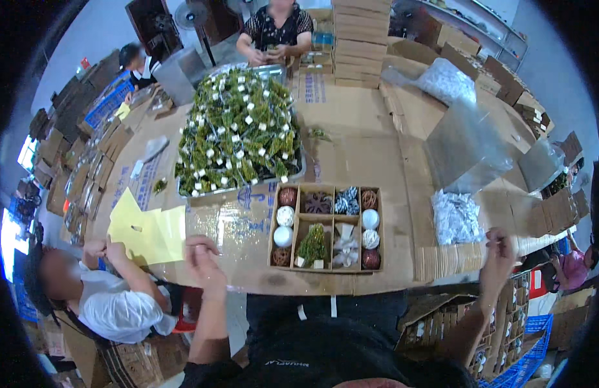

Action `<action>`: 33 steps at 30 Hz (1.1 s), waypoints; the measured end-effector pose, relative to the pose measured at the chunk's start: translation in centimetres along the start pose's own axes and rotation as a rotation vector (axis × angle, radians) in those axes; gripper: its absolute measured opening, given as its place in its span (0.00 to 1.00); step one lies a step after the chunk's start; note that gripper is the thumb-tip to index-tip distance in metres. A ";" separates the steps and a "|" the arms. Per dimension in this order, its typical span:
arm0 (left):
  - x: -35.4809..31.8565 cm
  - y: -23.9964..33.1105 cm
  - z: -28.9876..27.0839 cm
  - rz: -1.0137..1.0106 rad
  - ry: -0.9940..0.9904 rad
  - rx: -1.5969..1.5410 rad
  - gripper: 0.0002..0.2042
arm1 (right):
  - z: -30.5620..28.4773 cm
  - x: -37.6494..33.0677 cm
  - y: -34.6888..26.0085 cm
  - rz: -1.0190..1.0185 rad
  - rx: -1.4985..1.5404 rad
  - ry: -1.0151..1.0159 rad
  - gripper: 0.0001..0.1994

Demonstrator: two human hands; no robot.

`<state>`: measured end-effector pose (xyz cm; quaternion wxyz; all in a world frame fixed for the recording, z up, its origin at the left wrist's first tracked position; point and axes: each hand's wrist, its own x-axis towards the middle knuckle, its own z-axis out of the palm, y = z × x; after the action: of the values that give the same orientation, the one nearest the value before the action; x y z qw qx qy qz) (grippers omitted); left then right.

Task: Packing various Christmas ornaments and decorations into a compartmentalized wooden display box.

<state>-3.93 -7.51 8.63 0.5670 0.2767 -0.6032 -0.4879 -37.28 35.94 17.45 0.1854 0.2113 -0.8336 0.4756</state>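
In front of me on the cardboard-covered table lies a divided cardboard box (291, 267) with a compartment for each group of ornaments. White and dark red balls, brown woven balls, pine cones, a dark snowflake-like piece, a silvery bow and a small green tree (312, 244) with white cubes fill it. To its left, over the table edge near yellow sheets (147, 226), my left hand (206, 262) is raised, loosely bent and open, holding nothing visible. My right hand (499, 249) is beside a pile of small clear packets (456, 216); its fingers are pinched together, and anything between them is too small to make out.
A large tray (241, 187) heaped with small green trees stands beyond the box. Clear plastic bags (468, 139) stand at the right, with stacked cartons (358, 42) at the back. Co-workers sit at left (121, 304) and far side (277, 32). Blue crates (522, 359) are lower right.
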 end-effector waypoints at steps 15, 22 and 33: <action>-4.2 -9.6 1.7 0.146 -0.469 0.645 0.03 | 7.3 2.7 12.4 0.110 -0.324 -0.026 0.13; -4.3 -10.8 0.6 0.225 -0.506 0.684 0.03 | 9.8 1.6 14.8 0.021 -0.447 -0.031 0.08; -4.3 -9.4 1.9 0.072 -0.478 0.682 0.02 | 10.0 2.3 14.5 0.009 -0.778 -0.117 0.19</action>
<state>-6.90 -6.64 -1.37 0.3034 0.3064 -0.8542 -0.2905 -47.97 33.47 3.50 0.2017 0.1482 -0.9616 0.1122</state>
